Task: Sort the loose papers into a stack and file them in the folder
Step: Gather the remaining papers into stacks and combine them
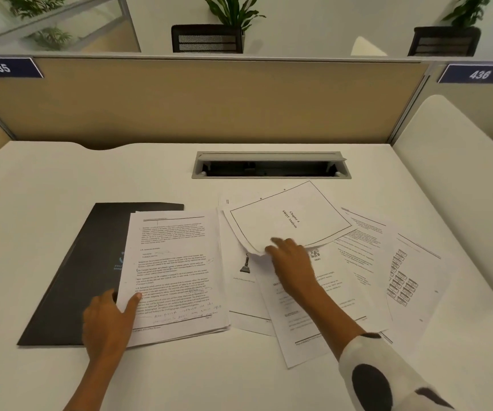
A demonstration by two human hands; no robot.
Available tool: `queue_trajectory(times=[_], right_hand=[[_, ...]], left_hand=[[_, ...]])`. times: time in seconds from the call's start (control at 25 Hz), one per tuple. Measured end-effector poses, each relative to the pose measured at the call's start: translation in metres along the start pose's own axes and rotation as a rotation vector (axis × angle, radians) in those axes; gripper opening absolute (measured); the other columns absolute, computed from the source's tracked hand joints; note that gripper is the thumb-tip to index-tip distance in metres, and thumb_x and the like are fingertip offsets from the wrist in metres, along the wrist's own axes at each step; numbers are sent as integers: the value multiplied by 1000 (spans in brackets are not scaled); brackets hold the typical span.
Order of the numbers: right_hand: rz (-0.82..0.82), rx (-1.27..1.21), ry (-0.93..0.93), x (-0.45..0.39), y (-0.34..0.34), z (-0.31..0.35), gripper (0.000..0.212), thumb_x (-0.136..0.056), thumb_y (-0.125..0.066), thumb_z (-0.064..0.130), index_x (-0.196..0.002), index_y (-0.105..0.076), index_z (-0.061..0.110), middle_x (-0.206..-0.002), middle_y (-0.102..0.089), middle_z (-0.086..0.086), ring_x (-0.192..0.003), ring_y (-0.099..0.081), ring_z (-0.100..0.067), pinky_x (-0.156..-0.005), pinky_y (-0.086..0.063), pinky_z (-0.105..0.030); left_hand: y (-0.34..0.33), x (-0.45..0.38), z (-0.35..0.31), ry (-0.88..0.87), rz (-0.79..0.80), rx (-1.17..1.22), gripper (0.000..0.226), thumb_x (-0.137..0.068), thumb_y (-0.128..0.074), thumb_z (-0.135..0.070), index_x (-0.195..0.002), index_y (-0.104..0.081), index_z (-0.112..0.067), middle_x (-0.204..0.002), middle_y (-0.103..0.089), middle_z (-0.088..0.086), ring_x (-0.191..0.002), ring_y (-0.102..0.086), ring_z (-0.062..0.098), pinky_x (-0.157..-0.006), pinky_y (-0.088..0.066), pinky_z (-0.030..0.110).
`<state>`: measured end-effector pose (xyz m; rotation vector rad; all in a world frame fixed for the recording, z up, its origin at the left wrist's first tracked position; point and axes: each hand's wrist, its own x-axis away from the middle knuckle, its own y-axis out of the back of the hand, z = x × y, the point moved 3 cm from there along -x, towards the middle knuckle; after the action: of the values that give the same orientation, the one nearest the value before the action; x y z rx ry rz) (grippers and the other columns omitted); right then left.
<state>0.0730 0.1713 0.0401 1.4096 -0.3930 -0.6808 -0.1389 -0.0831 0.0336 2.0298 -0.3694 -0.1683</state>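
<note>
A black folder (pixel 88 262) lies shut on the white desk at the left. A stack of printed papers (pixel 174 271) rests partly over its right side. My left hand (pixel 107 321) holds the stack's lower left edge, thumb on top of the page. To the right, several loose sheets are spread out, one with text (pixel 307 315) and one with diagrams (pixel 402 277). My right hand (pixel 291 262) grips the near corner of a framed title sheet (pixel 289 221), which curls up off the sheets under it.
A grey cable slot (pixel 270 166) is set into the desk behind the papers. A tan partition (pixel 197 99) closes the far edge. A white side panel (pixel 459 179) rises at the right. Bare desk (pixel 31 203) lies to the left of the folder.
</note>
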Motion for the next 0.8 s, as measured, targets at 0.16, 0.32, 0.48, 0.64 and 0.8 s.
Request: queue_trajectory(times=[0.16, 0.32, 0.48, 0.64, 0.8], right_hand=[[-262, -448, -319, 52, 31, -55, 16, -78, -73, 9, -91, -77, 18, -97, -58, -6, -87, -54, -22, -66, -46, -33], [85, -719, -447, 124, 32, -102, 31, -81, -67, 1, -81, -74, 31, -87, -62, -1, -80, -59, -12, -72, -43, -10], [65, -615, -568, 143, 36, -128, 52, -82, -47, -16, -75, -74, 28, -95, -63, -3, -91, -58, -14, -75, -40, -11], [-115, -545, -813, 123, 37, -133, 22, -89, -52, 6, -99, -70, 14, -107, -64, -16, -92, -59, -24, -81, -41, -31], [88, -592, -939, 111, 31, -124, 52, -79, -72, 37, -121, -56, 10, -111, -60, -13, -111, -55, -30, -89, -42, -37]], left_hand=[[5, -4, -2, -18, -181, -57, 49, -82, -64, -28, -119, -53, 3, -121, -47, 34, -109, -42, 52, -89, -34, 64], [-4, 13, -34, -213, -230, 214, 30, -85, -61, -18, -110, -60, -1, -115, -54, 28, -103, -51, 44, -84, -43, 54], [-42, 71, -92, -538, 79, 393, 17, -86, -59, -10, -102, -64, -14, -104, -59, 5, -94, -56, 24, -79, -51, 37], [-92, 117, -127, -729, 479, 216, 49, -85, -59, -41, -130, -47, -26, -138, -40, -2, -131, -33, 19, -106, -25, 27], [-115, 128, -128, -812, 579, -30, 69, -82, -53, -55, -141, -28, -30, -156, -10, -6, -143, 0, 13, -114, 6, 29]])
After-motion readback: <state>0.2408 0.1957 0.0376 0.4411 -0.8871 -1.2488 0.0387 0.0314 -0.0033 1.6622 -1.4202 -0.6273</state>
